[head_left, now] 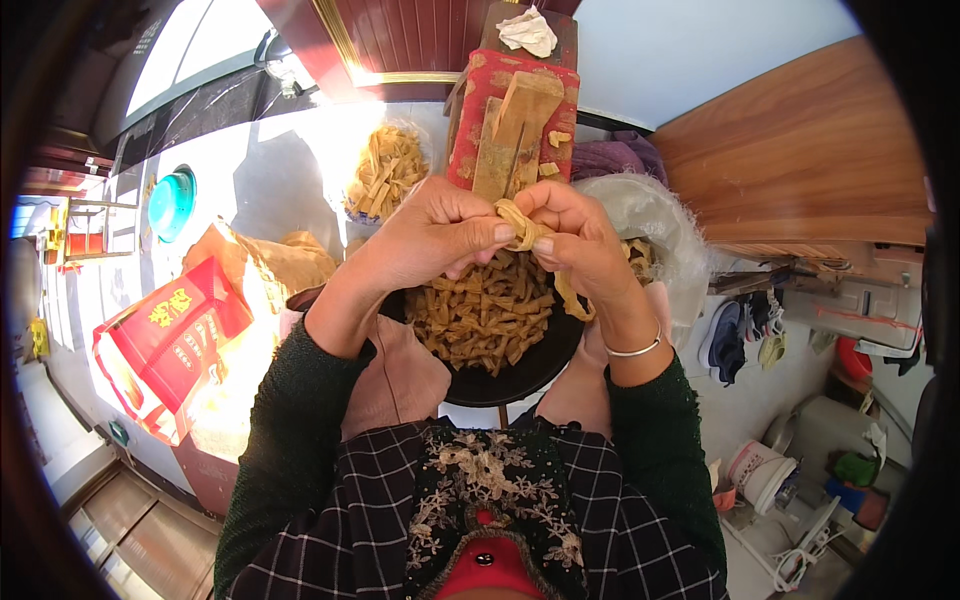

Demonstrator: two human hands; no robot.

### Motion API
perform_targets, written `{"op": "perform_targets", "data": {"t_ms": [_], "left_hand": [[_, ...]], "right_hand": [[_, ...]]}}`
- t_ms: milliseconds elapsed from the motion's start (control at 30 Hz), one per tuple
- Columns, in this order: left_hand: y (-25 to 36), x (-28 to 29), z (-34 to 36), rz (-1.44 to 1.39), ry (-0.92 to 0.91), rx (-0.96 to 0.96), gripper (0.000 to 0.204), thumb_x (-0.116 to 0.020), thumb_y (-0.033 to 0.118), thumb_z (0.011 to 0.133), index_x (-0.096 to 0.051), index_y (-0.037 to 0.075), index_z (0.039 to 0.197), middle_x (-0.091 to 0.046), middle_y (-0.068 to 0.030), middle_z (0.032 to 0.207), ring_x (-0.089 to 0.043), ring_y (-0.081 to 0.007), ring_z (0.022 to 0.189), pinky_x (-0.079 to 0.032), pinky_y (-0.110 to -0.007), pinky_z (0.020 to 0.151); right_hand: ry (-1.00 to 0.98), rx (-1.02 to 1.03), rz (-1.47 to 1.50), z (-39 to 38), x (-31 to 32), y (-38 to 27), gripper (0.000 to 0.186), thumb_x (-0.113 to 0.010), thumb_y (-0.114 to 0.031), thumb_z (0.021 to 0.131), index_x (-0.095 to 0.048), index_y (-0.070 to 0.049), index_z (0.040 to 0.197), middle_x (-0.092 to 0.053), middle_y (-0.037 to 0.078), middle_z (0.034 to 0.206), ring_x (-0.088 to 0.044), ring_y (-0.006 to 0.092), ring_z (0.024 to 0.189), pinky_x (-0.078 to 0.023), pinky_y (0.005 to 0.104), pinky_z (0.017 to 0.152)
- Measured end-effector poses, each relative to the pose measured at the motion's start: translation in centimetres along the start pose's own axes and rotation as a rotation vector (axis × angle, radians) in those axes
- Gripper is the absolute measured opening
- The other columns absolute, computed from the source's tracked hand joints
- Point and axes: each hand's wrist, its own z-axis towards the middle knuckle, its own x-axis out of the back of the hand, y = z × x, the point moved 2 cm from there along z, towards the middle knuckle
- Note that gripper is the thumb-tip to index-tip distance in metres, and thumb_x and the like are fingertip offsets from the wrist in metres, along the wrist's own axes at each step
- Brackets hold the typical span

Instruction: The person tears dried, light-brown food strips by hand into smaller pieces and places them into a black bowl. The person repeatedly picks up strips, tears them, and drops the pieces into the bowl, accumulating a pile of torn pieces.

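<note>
Red bag [180, 340]: we see it tilted at our left, beside a brown sack [265, 262].
Turquoise basin [172, 205]: it sits farther from us than the bag.
Strip pile [390, 165]: flat, tan pieces lie heaped beyond our wrist.
Left hand [435, 225]: its thumb and index finger are closed in a pinch on one side of the looped strip [522, 226].
Black pan [490, 388]: below our hands, it holds many knotted pieces [475, 315].
Red-covered surface [482, 72]: ahead of us, it carries wooden blocks [530, 98] and a few small scraps.
Looped strip: tan and twisted, it is between our hands, above the pan; a loose end hangs at the right.
Right hand [575, 228]: its thumb and fingers pinch the other side, nearly together; a silvery bangle [634, 350] rings the wrist.
Plastic bag [650, 205]: translucent, it stands just past that hand.
Bucket [762, 473]: we spot it, whitish, at lower right.
</note>
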Motion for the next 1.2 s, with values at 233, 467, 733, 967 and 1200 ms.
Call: {"op": "perform_targets", "data": {"t_ms": [233,467,733,967,1200], "left_hand": [[0.1,1.1,-0.9,-0.345,-0.120,-0.042,0.041,-0.059,0.029,0.092,-0.053,0.005,0.059,-0.047,-0.0018,0.049,-0.045,-0.0108,0.041,-0.036,-0.023,0.040],[0.6,-0.3,-0.3,0.788,0.190,-0.400,0.036,-0.062,0.041,0.085,-0.061,0.004,0.088,-0.061,-0.0104,0.073,-0.060,-0.0311,0.068,-0.047,-0.040,0.062],[-0.4,0.2,-0.3,0.806,-0.200,0.008,0.023,-0.057,0.030,0.088,-0.055,0.007,0.087,-0.057,-0.0181,0.074,-0.056,-0.0402,0.074,-0.044,-0.048,0.064],[-1.6,1.1,2.0,0.966,0.110,-0.028,0.019,-0.059,0.028,0.086,-0.060,0.010,0.089,-0.061,-0.0187,0.073,-0.059,-0.0405,0.073,-0.046,-0.048,0.065],[-3.0,2.5,4.4,1.061,0.302,-0.005,0.018,-0.062,0.028,0.084,-0.066,0.014,0.094,-0.064,-0.0170,0.074,-0.062,-0.0374,0.073,-0.048,-0.047,0.065]], "right_hand": [[0.102,0.199,-0.355,-1.6,2.1,-1.6,0.013,-0.066,-0.010,0.085,-0.064,0.001,0.079,-0.057,-0.004,0.070,-0.045,0.0030,0.062,-0.037,0.0195,0.055],[0.191,0.144,-0.610,-1.2,1.6,1.1,0.015,-0.065,-0.012,0.086,-0.064,0.001,0.078,-0.055,0.000,0.065,-0.046,0.0051,0.060,-0.037,0.0225,0.053],[0.198,0.068,-0.773,-2.3,1.8,0.2,0.013,-0.065,-0.010,0.083,-0.063,0.001,0.079,-0.051,0.001,0.059,-0.044,0.0066,0.057,-0.036,0.0248,0.051],[0.390,0.100,-0.568,0.2,4.5,2.2,0.017,-0.063,-0.010,0.085,-0.061,0.002,0.072,-0.050,-0.004,0.060,-0.042,0.0049,0.056,-0.034,0.0238,0.049],[0.556,0.065,-0.923,4.3,5.1,2.6,0.020,-0.066,-0.014,0.081,-0.062,0.004,0.073,-0.056,0.008,0.057,-0.049,0.0121,0.053,-0.041,0.0295,0.053]]}}
